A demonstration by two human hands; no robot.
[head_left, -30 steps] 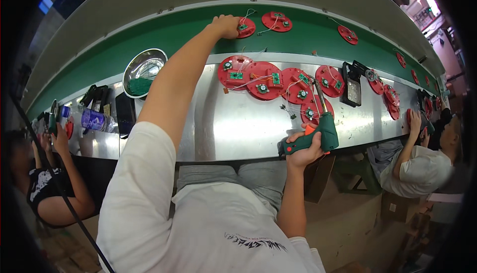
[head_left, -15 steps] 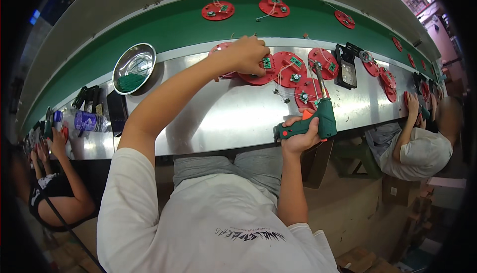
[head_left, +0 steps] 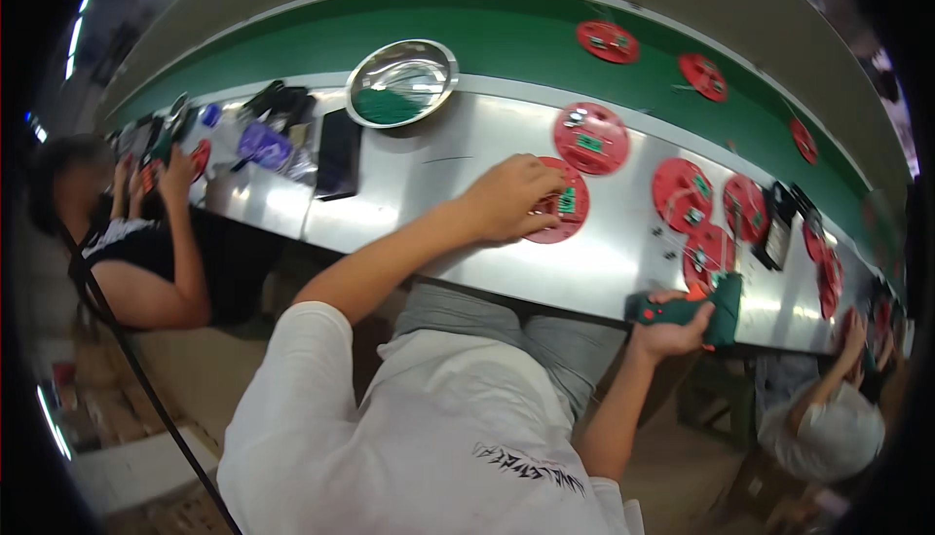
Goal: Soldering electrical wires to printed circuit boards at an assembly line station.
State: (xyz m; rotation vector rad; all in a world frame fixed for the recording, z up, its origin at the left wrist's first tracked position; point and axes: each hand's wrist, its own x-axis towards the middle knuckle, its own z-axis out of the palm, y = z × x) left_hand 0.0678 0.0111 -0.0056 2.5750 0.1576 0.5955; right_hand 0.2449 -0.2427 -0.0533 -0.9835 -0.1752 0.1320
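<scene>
My left hand (head_left: 516,199) is closed on the left edge of a red disc (head_left: 575,219), which carries a small green circuit board and lies on the metal bench. Its fingertips are partly hidden behind the knuckles. Above it lies another red disc (head_left: 591,126) with a similar board. My right hand (head_left: 674,329) grips a green soldering gun (head_left: 723,311) with an orange trigger, at the bench's front edge. The gun's metal barrel is hard to make out. Just beyond the gun is a group of red discs (head_left: 672,184) with loose wires.
A steel bowl (head_left: 443,97) of green wires and a black phone-like slab (head_left: 338,155) lie left. Beyond is a plastic bottle (head_left: 263,146). A black holder (head_left: 776,228) stands right. More discs (head_left: 609,40) rest on the green strip behind. Co-workers sit on both sides.
My left hand has brought a red disc toward me, away from the group. My right hand keeps hold of the soldering gun. The view has swung left.
</scene>
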